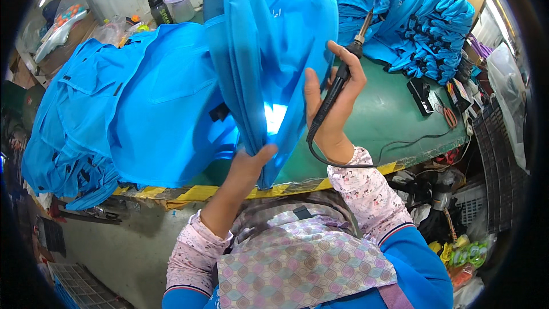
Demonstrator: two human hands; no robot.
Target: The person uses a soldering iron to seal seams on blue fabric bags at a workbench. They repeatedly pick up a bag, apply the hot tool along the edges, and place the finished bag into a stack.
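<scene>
My left hand [251, 166] grips the lower part of a folded, upright blue fabric piece [240, 68] near the table's front edge. My right hand [340, 123] holds a soldering iron [330, 97] with a black handle, its metal tip pointing up and away from me, its cord hanging toward the right. The fingers are beside the raised blue cloth; whether they touch it I cannot tell. A bright patch of light shows between the folds. More blue garments [86, 126] lie layered to the left.
A green table [400, 131] has yellow striped edging. A tall blue pile [423, 28] fills the back right, near a small black device [421, 96]. A black bottle [160, 10] and lidded container [180, 7] stand behind. A wire rack [492, 166] and clutter sit right of the table.
</scene>
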